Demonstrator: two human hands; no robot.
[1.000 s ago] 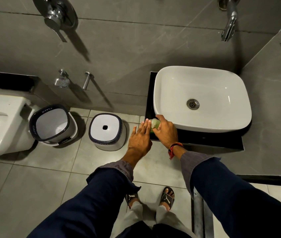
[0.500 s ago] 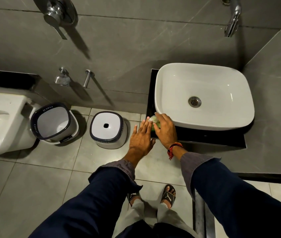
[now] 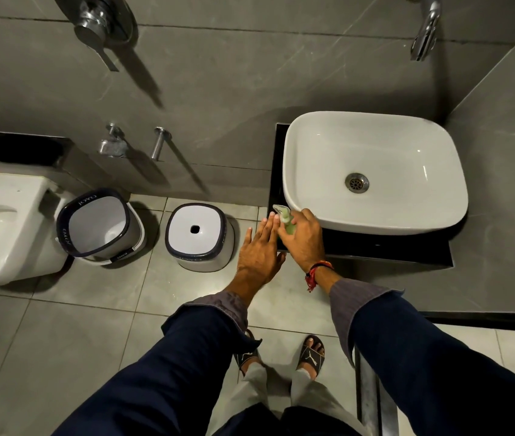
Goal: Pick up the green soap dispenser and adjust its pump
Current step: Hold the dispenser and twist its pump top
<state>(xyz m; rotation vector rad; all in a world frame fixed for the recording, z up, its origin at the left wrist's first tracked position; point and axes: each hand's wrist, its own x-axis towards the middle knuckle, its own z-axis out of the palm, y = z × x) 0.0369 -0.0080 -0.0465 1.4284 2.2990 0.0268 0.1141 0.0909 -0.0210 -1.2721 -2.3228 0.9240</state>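
**Green dispenser gripped at the bench corner, pump not yet adjusted**

Green soap dispenser [image 3: 288, 224] sits centre frame, at the lower left corner of the white sink [image 3: 376, 171], over the front left corner of the black bench [image 3: 385, 248]. Right hand [image 3: 305, 239] wraps the bottle body; fingers closed round it, only the neck and pump head [image 3: 280, 209] showing above them. Left hand [image 3: 261, 250] lies alongside, fingers spread and straight, tips touching or just beside the bottle; holds nothing.

Step in hand, as judged: the grasp. Cannot tell whether the base has left the bench.

Next move calls for: right hand steadying the body, left fingers closing on the pump head to turn or press it.

Orientation: long axis near upright, leaning toward the upper left of the frame. Nozzle points upper left, away from the sink.
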